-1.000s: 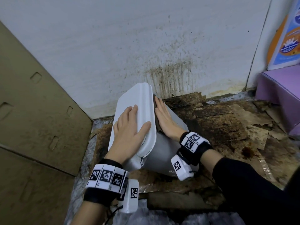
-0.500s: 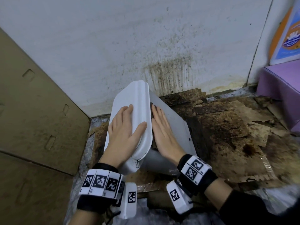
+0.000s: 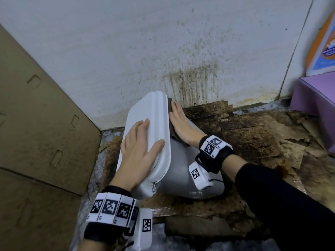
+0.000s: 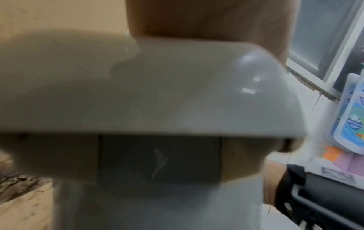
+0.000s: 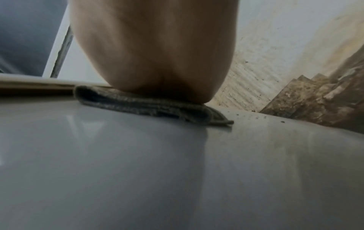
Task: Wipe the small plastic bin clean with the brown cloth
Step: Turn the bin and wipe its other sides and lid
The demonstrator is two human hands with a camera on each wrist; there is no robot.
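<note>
One small plastic bin [image 3: 181, 171], smooth grey with a rounded white lid [image 3: 150, 127], lies tipped on its side on stained, flaking cardboard [image 3: 253, 138] at the foot of a spattered white wall [image 3: 163, 42]. The left hand [image 3: 137, 147] rests flat on the lid, fingers relaxed and slightly spread. The right hand [image 3: 181, 122], its grip open and fingers straight together, presses one folded, nubbly brown cloth [image 5: 149, 107] against the bin's glossy side (just under the lid's rim).

Head looks down; wrists close, perhaps blurred.
</note>
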